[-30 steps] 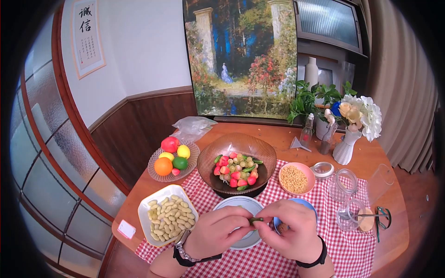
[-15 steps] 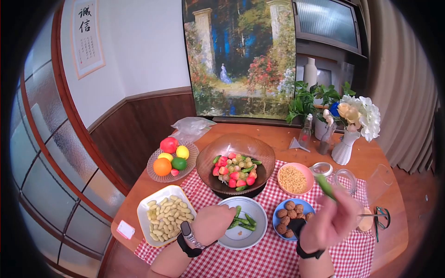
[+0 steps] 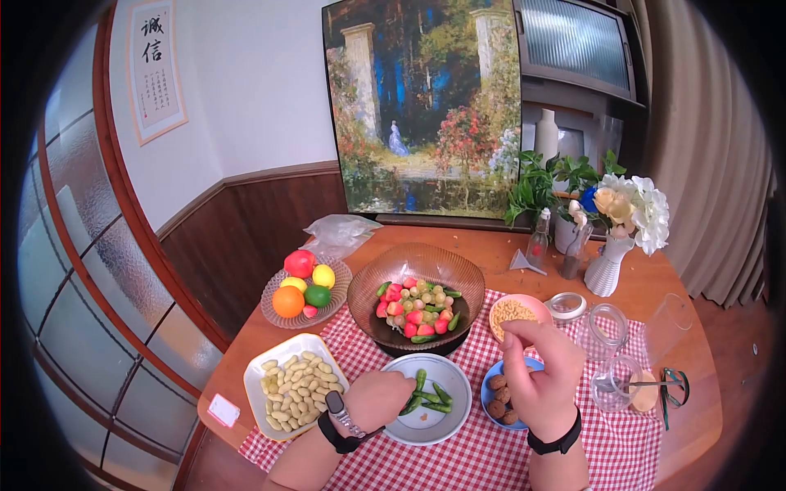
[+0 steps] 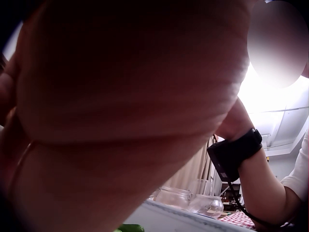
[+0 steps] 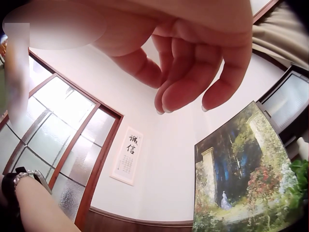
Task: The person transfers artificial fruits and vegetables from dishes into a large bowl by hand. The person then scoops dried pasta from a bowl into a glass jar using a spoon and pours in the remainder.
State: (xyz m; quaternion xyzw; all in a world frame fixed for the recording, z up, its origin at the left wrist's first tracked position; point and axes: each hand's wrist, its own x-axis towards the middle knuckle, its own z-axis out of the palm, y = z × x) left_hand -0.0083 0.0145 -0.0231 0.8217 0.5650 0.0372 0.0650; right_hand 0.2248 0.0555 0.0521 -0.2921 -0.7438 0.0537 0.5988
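Note:
My left hand (image 3: 378, 401) reaches over the left rim of a white bowl (image 3: 434, 431), its fingertips among slim green peppers (image 3: 441, 393). The back of the hand hides the fingertips, so I cannot tell whether they pinch a pepper. My right hand (image 3: 547, 372) is raised above the blue bowl (image 3: 491, 379) of walnuts (image 3: 498, 407). Nothing shows between its loosely bent fingers (image 5: 188, 92) in the right wrist view. Behind the white bowl stands a large amber glass bowl (image 3: 372, 274) with strawberries (image 3: 411, 330), grapes (image 3: 422, 295) and several green peppers (image 3: 423, 338).
A white tray (image 3: 255, 372) of peanuts stands left, below a glass plate (image 3: 274, 317) of fruit. At right are a pink bowl (image 3: 536, 307) of small tan pieces, glass jars (image 3: 607, 326), and green-handled scissors (image 3: 674, 389). A flower vase (image 3: 606, 270) stands behind.
Both hands held a green pepper together; they parted, the left to the white bowl, the right swinging up with the pepper. The right hand now shows none; another pepper shows at the amber bowl's right.

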